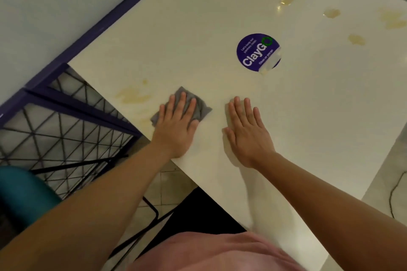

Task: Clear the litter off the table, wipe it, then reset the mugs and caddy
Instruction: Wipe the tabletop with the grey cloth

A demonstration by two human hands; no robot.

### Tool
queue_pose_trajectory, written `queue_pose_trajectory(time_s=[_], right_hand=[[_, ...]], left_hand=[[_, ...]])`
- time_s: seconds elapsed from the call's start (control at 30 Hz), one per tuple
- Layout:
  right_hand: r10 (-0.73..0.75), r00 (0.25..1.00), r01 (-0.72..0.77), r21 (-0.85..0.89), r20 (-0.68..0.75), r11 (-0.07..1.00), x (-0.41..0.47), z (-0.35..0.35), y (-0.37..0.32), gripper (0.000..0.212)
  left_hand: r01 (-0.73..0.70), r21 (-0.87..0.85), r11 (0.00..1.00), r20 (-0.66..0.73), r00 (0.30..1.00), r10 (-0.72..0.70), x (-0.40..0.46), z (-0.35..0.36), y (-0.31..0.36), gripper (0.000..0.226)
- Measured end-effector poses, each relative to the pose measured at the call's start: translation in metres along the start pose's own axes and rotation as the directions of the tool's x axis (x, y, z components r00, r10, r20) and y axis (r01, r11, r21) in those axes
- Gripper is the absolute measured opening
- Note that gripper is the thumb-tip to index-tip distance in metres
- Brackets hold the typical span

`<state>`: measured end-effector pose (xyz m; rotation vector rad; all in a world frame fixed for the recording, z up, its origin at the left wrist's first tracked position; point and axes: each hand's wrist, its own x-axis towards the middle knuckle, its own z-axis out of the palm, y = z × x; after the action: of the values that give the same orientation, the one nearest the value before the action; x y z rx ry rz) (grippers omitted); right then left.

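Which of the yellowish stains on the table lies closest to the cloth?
The smear near the table's left edge, just left of the grey cloth under the left hand. The others lie far beyond the round sticker.

The grey folded cloth [191, 105] is mostly covered by the flat left hand [176, 125], only its corners poke out. The white desk [198, 28] runs off the top and right edges. The small print on the round purple sticker [258, 52] beyond the right hand [246, 130] is too blurry to read fully, and torn tape hides one side.
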<state>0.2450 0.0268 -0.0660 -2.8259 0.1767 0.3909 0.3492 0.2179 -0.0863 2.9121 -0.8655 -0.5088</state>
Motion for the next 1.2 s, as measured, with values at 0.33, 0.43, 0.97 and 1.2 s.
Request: queue_pose_trajectory(time_s=[0.33,0.43,0.97,1.2], right_hand=[[0.023,0.998,-0.023,-0.003,0.058,1.0,0.022,0.007,-0.024,0.059],[0.052,0.998,-0.052,0.003,0.04,0.999,0.022,0.009,-0.028,0.06],[0.002,1.0,-0.003,-0.027,-0.017,1.0,0.114,-0.011,-0.08,0.061],[-0.005,0.999,0.009,-0.086,0.045,0.996,0.147,-0.01,-0.087,0.062]], left_hand=[[-0.047,0.02,0.999,0.022,0.999,0.047,-0.023,-0.007,-0.058,0.061],[0.045,-0.036,0.998,0.074,0.996,-0.042,0.013,-0.022,-0.052,0.058],[-0.093,-0.017,0.996,0.016,0.996,0.093,0.052,-0.036,-0.089,0.057],[-0.019,0.01,1.0,-0.028,0.999,0.02,0.053,-0.043,-0.165,0.06]])
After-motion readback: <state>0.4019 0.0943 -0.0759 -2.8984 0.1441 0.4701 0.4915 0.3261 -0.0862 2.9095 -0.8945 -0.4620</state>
